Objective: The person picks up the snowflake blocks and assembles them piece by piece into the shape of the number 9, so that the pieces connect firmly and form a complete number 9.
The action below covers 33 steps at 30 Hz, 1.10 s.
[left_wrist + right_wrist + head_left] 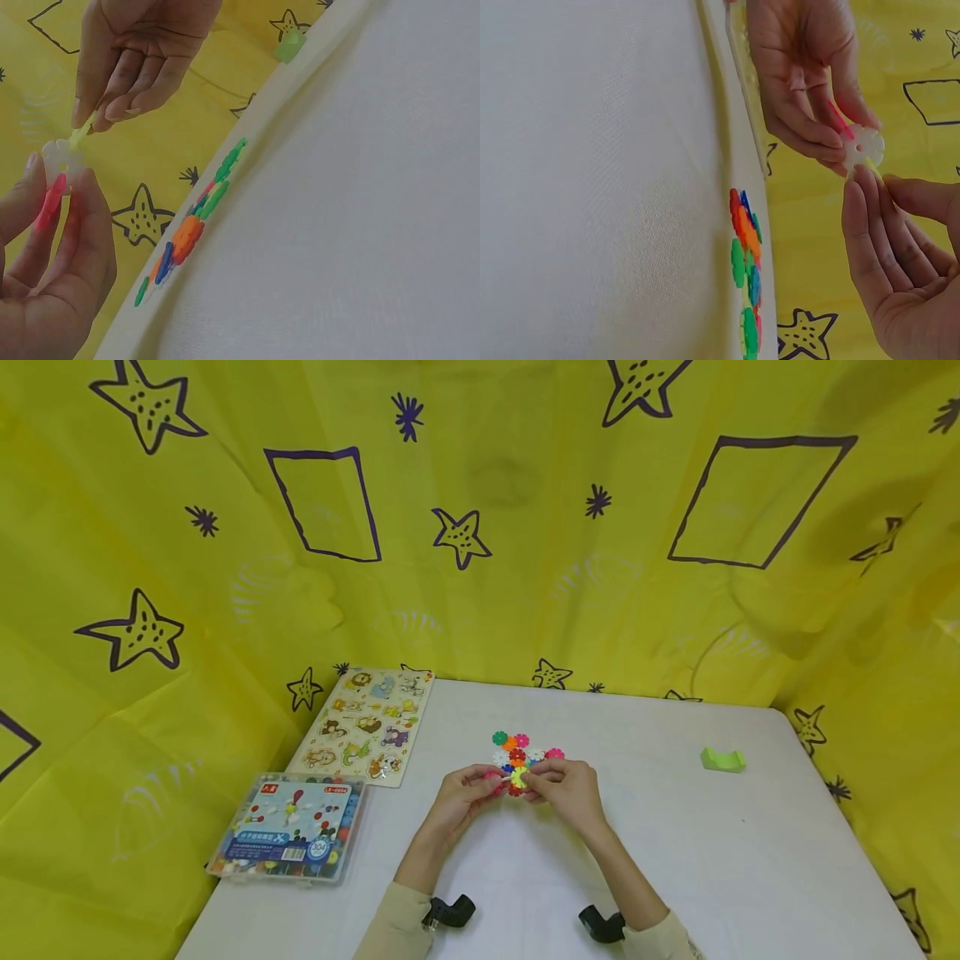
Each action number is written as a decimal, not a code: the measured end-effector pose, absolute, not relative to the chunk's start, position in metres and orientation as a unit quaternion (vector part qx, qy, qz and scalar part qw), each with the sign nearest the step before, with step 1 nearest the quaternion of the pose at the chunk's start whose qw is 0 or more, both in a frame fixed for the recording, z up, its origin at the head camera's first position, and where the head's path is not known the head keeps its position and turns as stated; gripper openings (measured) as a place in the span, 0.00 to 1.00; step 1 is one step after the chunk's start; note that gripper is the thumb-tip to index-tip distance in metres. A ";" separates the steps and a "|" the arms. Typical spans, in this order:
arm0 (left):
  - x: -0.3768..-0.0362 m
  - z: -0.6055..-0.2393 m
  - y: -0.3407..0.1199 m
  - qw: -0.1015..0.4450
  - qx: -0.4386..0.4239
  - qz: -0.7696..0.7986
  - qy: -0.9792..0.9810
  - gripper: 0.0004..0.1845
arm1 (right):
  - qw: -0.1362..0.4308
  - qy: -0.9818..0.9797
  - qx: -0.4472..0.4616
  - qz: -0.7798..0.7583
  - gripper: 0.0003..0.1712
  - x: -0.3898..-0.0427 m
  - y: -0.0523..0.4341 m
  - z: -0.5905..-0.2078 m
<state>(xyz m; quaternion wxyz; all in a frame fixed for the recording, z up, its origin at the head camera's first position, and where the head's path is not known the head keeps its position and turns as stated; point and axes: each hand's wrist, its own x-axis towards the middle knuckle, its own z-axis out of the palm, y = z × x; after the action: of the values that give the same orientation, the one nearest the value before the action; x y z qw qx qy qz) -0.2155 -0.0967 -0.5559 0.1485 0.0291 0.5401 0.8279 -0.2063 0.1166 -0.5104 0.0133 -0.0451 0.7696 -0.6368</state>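
Note:
Over the table, my left hand (463, 795) pinches a pink snowflake disc (51, 204). Notched into that pink disc is a white snowflake disc (870, 145), which stands between the two hands. My right hand (572, 789) pinches a yellow snowflake disc (519, 777) between thumb and fingers, and its edge meets the white disc's edge. Whether the yellow disc is slotted in or only touching, I cannot tell. Just beyond the hands, several loose snowflake discs (517, 755) in red, orange, green, blue, white and pink lie in a small heap, partly hidden by the fingers.
To the left lies a clear plastic box (288, 827) of small colourful parts. Behind it rests a wooden animal puzzle board (367, 727). A light green curved block (723, 761) sits at the right on the white table (750, 860). Yellow patterned cloth (495, 610) hangs behind and at both sides.

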 end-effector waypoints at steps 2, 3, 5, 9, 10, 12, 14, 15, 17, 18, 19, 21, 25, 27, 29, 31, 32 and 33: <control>-0.215 -0.556 -0.096 0.142 0.028 0.829 0.541 0.14 | 0.022 0.765 -0.046 -0.642 0.10 -0.206 0.117 -0.510; -0.215 -0.556 -0.096 0.140 0.028 0.829 0.540 0.14 | 0.025 0.763 -0.047 -0.644 0.10 -0.207 0.118 -0.509; -0.216 -0.556 -0.096 0.136 0.027 0.831 0.538 0.14 | 0.030 0.761 -0.049 -0.646 0.09 -0.207 0.118 -0.508; -0.217 -0.558 -0.095 0.133 0.025 0.828 0.544 0.13 | 0.028 0.763 -0.054 -0.644 0.07 -0.209 0.118 -0.508; -0.217 -0.559 -0.095 0.134 0.023 0.826 0.546 0.12 | 0.028 0.764 -0.054 -0.643 0.07 -0.209 0.118 -0.509; -0.217 -0.560 -0.094 0.133 0.019 0.822 0.553 0.12 | 0.029 0.765 -0.051 -0.642 0.07 -0.209 0.117 -0.511; -0.218 -0.561 -0.095 0.133 0.019 0.821 0.555 0.12 | 0.029 0.764 -0.046 -0.643 0.06 -0.209 0.116 -0.513; -0.218 -0.561 -0.095 0.132 0.022 0.819 0.557 0.12 | 0.029 0.762 -0.044 -0.645 0.06 -0.210 0.116 -0.514; -0.218 -0.561 -0.096 0.136 0.032 0.817 0.559 0.11 | 0.025 0.761 -0.044 -0.647 0.07 -0.210 0.116 -0.514; -0.218 -0.560 -0.097 0.138 0.039 0.815 0.562 0.11 | 0.023 0.761 -0.047 -0.646 0.08 -0.210 0.116 -0.514; -0.218 -0.559 -0.097 0.140 0.047 0.811 0.566 0.11 | 0.021 0.762 -0.050 -0.645 0.08 -0.211 0.116 -0.513; -0.218 -0.557 -0.099 0.147 0.064 0.800 0.578 0.12 | 0.019 0.762 -0.058 -0.644 0.08 -0.211 0.116 -0.513; -0.216 -0.554 -0.101 0.167 0.083 0.774 0.604 0.15 | 0.026 0.772 -0.078 -0.630 0.09 -0.214 0.117 -0.514; -0.215 -0.552 -0.101 0.179 0.088 0.765 0.613 0.17 | 0.029 0.780 -0.087 -0.619 0.09 -0.214 0.118 -0.515; -0.215 -0.551 -0.101 0.188 0.091 0.757 0.619 0.19 | 0.026 0.786 -0.090 -0.610 0.09 -0.215 0.118 -0.515; -0.214 -0.550 -0.100 0.197 0.093 0.755 0.619 0.20 | 0.019 0.793 -0.082 -0.604 0.10 -0.215 0.120 -0.516; -0.215 -0.550 -0.100 0.201 0.092 0.755 0.617 0.20 | 0.012 0.798 -0.076 -0.597 0.10 -0.216 0.121 -0.516; -0.215 -0.549 -0.099 0.204 0.091 0.757 0.614 0.20 | 0.003 0.806 -0.070 -0.588 0.09 -0.217 0.122 -0.517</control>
<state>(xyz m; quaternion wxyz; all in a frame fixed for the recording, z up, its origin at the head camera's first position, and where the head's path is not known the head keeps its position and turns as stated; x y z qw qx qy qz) -0.2150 -0.0993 -0.5494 0.2038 0.0912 0.6145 0.7567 -0.2167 0.1218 -0.5167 0.0033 -0.0702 0.8059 -0.5879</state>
